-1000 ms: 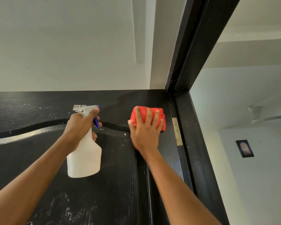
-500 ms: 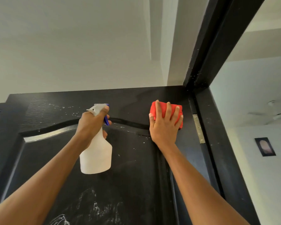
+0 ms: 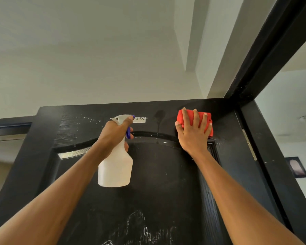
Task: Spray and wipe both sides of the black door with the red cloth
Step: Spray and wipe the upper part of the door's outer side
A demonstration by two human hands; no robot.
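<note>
Both arms reach up: the right hand (image 3: 193, 137) presses the folded red cloth (image 3: 194, 122) flat-fingered against the black door (image 3: 166, 183) near its top hinge-side corner, while the left hand (image 3: 113, 135) grips a white spray bottle (image 3: 116, 167).

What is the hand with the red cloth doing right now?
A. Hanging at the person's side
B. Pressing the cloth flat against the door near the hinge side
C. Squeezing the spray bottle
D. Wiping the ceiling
B: the right hand lies with fingers spread over the cloth, flat on the door.
</note>
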